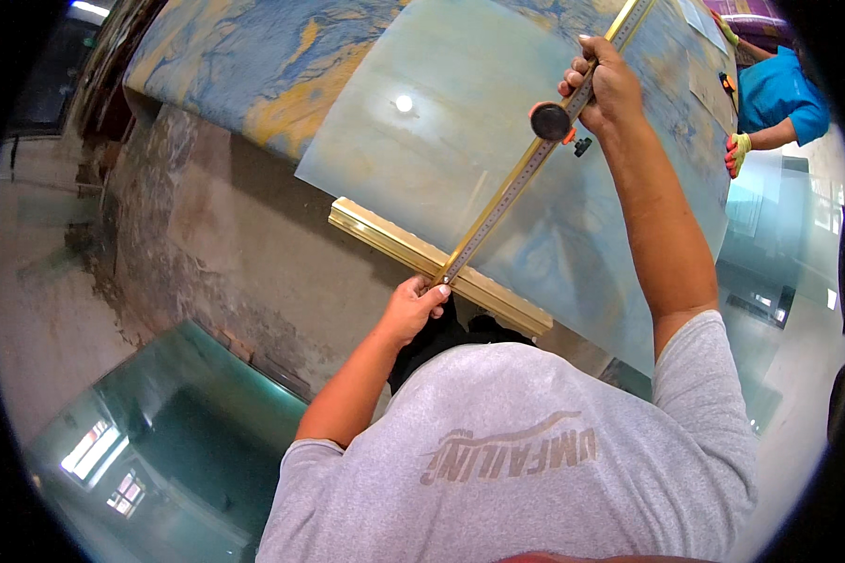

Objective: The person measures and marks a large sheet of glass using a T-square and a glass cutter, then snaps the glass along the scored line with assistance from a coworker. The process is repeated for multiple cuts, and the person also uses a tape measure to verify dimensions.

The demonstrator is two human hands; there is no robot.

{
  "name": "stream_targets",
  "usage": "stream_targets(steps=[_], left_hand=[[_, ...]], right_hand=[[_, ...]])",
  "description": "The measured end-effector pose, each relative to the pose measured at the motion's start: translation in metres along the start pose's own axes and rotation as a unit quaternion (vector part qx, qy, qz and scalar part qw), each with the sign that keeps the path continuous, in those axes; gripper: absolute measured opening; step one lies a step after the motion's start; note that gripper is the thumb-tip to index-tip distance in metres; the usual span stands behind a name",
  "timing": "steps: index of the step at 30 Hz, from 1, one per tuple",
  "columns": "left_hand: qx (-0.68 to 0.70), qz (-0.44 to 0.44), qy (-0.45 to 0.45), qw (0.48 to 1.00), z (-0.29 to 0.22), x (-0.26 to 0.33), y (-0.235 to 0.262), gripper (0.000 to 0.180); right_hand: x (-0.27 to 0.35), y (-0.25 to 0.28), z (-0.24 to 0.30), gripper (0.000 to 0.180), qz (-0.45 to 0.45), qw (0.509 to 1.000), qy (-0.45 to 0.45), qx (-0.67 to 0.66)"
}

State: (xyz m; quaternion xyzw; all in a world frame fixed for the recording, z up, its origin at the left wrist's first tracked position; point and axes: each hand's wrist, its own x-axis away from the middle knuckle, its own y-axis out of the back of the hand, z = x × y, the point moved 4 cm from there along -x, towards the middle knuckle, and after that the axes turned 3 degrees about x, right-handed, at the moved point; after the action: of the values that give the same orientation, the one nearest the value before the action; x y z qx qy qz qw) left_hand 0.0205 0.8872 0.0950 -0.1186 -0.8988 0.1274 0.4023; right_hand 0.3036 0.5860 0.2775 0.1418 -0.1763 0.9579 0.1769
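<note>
Pressing down with our left hand (413, 305), we pin the near end of the long brass-coloured T-square glass cutter (512, 192) where its crossbar (437, 263) butts against the close edge of the large pale blue-green glass sheet (422, 141). Our right hand (608, 84) is closed around the rule far up the sheet, just beside the round black cutter head (550, 121) (the small orange and black knob sits right under it). The sheet lies flat on a table covered in blue and yellow mottled cloth (253, 56). We cannot see any score line on the glass, so we cannot tell how much of the cut is made; the sheet looks whole. Another person in a blue shirt (775, 94) and coloured gloves works at the far right, and more glass panes (160, 441) rest below on the left.
</note>
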Motion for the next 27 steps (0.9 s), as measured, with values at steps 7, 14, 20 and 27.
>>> stream_targets(steps=[7,14,20,27], left_hand=[[-0.027,0.015,0.026,0.999,-0.006,-0.004,-0.009,0.031],[0.067,-0.104,-0.038,0.992,0.005,0.020,0.015,0.026],[0.097,-0.100,-0.099,0.985,-0.016,0.014,0.052,0.026],[0.134,-0.180,-0.125,0.966,-0.033,0.034,0.033,0.025]], right_hand=[[-0.017,0.026,-0.002,0.020,-0.040,0.999,0.002,0.008],[-0.012,-0.029,-0.041,0.025,0.001,0.999,-0.021,0.027],[-0.068,-0.050,-0.064,0.037,0.068,0.992,-0.014,0.107],[-0.088,-0.051,-0.065,0.019,0.111,0.982,-0.051,0.145]])
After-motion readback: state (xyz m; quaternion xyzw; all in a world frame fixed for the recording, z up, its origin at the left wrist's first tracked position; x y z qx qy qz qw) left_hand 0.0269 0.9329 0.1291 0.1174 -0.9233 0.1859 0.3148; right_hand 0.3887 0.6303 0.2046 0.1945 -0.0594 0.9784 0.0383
